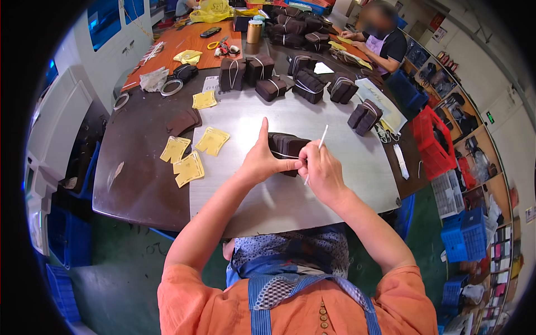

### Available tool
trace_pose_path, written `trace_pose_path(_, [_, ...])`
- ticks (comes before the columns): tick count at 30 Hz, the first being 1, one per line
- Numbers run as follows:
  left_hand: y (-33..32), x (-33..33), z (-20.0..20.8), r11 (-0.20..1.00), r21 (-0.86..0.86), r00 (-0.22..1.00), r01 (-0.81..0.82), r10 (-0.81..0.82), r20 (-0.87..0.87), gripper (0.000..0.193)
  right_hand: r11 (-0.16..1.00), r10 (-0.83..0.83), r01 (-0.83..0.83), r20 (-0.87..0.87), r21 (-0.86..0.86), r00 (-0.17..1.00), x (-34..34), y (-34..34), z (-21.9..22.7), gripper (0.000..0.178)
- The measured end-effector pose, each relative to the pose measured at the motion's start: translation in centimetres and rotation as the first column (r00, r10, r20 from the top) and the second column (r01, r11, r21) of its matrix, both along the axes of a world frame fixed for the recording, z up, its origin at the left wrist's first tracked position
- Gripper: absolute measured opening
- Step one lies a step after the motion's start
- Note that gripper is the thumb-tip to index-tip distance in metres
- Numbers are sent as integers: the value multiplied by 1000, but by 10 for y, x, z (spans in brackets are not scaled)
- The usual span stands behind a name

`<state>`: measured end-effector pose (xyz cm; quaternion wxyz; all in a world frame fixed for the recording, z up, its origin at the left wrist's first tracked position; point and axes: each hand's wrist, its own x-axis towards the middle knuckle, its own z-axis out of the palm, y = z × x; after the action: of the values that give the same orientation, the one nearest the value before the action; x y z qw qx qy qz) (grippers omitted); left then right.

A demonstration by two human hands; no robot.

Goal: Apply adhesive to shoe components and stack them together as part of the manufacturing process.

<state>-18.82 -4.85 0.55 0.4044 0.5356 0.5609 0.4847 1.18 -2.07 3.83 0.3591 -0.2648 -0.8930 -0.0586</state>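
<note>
In front of me on the pale sheet stands a stack of dark brown cut pieces point(287, 144), with a thin light band across its front. My left hand point(259, 159) holds the stack's left side, thumb laid across the front and one finger stretched away from me; its other fingers are hidden. My right hand point(325, 173) is closed at the stack's right front corner, fingertips meeting my left thumb. It grips a slim white stick point(323, 137), perhaps a pen, pointing up and tilted. Whether it also pinches the band I cannot tell.
Several banded dark stacks point(310, 85) line the sheet's far side. Yellow cut pieces point(212, 141) and loose brown pieces point(184, 121) lie to the left. White strips point(400, 161) lie at right, near a red crate point(432, 142). A person point(384, 42) works at the far right.
</note>
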Motion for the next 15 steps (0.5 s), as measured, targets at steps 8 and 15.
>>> trace_pose_path(8, [2, -4, -4, 1000, -4, 999, 1, -1, -32, 150, 812, -67, -69, -210, -579, 975, 9, -16, -10, 20])
trace_pose_path(15, [-26, 32, 12, 956, 227, 891, 187, -68, -450, 106, 760, 140, 76, 278, -645, 950, 49, -7, 73, 22])
